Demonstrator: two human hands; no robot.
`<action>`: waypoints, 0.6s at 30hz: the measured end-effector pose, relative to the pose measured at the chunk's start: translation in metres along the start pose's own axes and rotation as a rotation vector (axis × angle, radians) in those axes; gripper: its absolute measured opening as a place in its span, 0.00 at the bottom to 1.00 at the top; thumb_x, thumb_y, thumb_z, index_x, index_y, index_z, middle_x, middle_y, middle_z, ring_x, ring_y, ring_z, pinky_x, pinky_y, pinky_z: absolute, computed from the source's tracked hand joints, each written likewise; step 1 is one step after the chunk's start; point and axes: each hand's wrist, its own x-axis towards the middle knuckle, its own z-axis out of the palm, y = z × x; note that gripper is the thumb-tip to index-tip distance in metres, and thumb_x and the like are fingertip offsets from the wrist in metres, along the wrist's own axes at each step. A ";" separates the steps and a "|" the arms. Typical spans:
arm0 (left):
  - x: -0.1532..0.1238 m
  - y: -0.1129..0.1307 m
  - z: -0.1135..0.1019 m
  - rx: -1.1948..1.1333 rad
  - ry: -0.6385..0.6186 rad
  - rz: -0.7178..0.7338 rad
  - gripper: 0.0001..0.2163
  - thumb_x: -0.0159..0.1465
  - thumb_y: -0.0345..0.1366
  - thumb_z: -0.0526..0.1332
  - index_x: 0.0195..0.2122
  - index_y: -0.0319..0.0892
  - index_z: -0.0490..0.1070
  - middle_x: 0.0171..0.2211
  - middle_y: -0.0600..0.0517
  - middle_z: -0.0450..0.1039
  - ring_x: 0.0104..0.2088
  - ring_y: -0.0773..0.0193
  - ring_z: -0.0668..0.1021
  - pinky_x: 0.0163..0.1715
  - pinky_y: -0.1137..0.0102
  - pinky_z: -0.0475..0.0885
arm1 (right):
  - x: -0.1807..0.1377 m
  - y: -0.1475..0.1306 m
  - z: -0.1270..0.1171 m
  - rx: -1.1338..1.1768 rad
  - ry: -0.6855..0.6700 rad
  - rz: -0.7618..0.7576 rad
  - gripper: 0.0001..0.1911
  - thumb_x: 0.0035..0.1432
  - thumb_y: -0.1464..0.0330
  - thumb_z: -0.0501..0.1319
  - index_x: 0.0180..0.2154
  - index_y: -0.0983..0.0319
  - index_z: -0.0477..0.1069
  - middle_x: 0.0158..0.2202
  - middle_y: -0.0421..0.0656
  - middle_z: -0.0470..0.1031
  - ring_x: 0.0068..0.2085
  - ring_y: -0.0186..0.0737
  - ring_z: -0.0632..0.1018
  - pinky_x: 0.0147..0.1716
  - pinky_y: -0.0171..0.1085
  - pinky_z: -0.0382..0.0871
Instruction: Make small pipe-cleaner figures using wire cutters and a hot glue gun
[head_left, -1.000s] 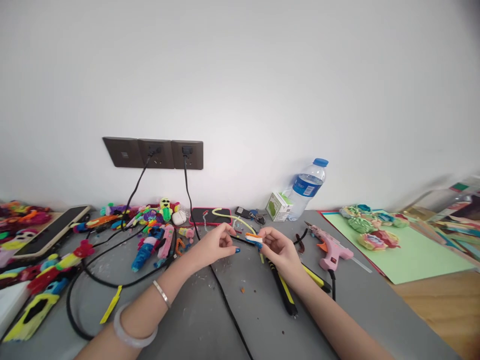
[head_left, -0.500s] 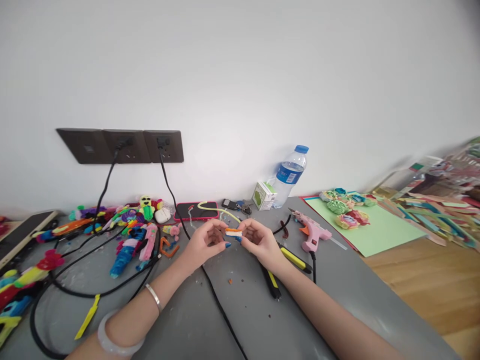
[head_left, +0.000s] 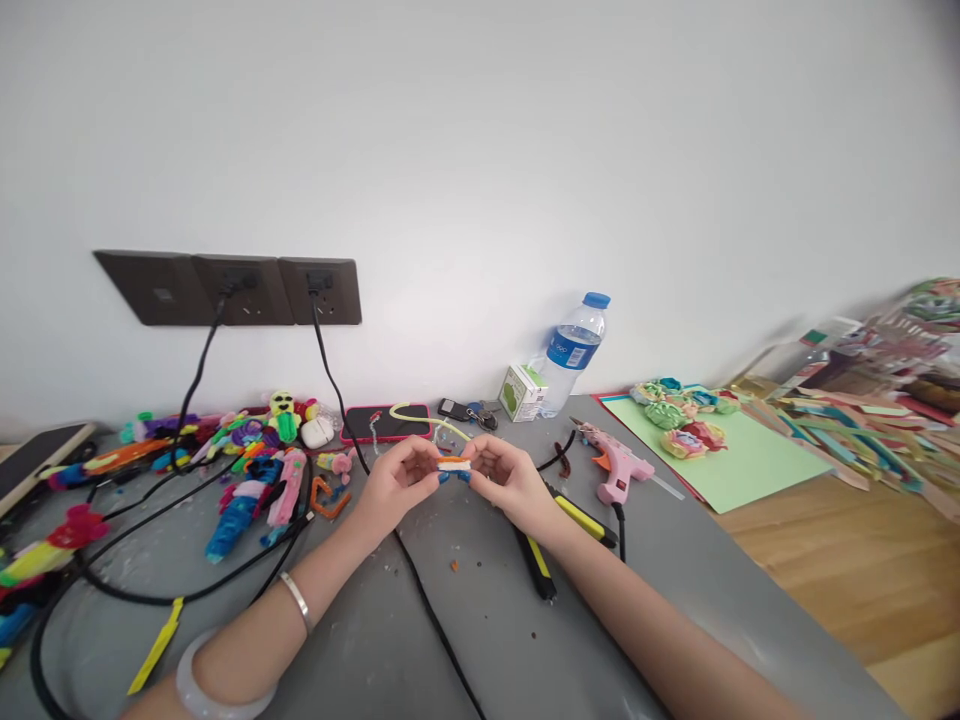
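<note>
Strip (head_left: 454,465) of orange lying along white, short and narrow with long, nearly straight edges and a soft, matte look, is held above the counter (head_left: 360,640), in front of and to the left of the clear plastic bottle (head_left: 574,350). The left hand (head_left: 399,485) pinches one end between thumb and fingers; the right hand (head_left: 519,488), closer to the bottle, grips the other end the same way, so only the middle shows. The thumbnails are blue.

The counter is smooth gray, flecked with crumbs in front of the bottle. Just left of the bottle stands a square-edged white-and-green box (head_left: 523,392); well left sprawls a heap of fuzzy, brightly colored figures (head_left: 240,520), limbs twisted and rounded. In front of the bottle lie chunky black-and-yellow handles (head_left: 581,516). To its right rests a hard, pink glue gun (head_left: 626,468), and farther right, crumpled rosettes (head_left: 694,440) sit on a flat, pale green sheet (head_left: 780,465).
</note>
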 end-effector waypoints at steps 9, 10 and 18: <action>0.001 0.005 -0.001 -0.016 0.099 -0.024 0.09 0.56 0.40 0.63 0.33 0.44 0.66 0.32 0.53 0.64 0.33 0.64 0.69 0.30 0.72 0.66 | 0.021 0.000 0.011 0.177 -0.048 0.037 0.16 0.52 0.58 0.68 0.35 0.60 0.69 0.31 0.40 0.70 0.30 0.34 0.71 0.30 0.33 0.67; 0.001 0.004 -0.001 -0.023 0.105 -0.024 0.09 0.56 0.40 0.63 0.33 0.44 0.66 0.32 0.53 0.64 0.33 0.64 0.69 0.30 0.72 0.66 | 0.021 0.002 0.012 0.182 -0.035 0.037 0.16 0.52 0.58 0.68 0.36 0.60 0.69 0.31 0.40 0.70 0.30 0.34 0.70 0.30 0.33 0.67; 0.000 -0.001 -0.001 -0.039 0.059 0.000 0.07 0.55 0.35 0.63 0.34 0.44 0.66 0.31 0.54 0.64 0.32 0.65 0.69 0.30 0.72 0.65 | 0.014 0.008 0.012 0.180 -0.032 0.026 0.13 0.56 0.60 0.66 0.38 0.60 0.70 0.33 0.41 0.71 0.31 0.34 0.69 0.29 0.33 0.66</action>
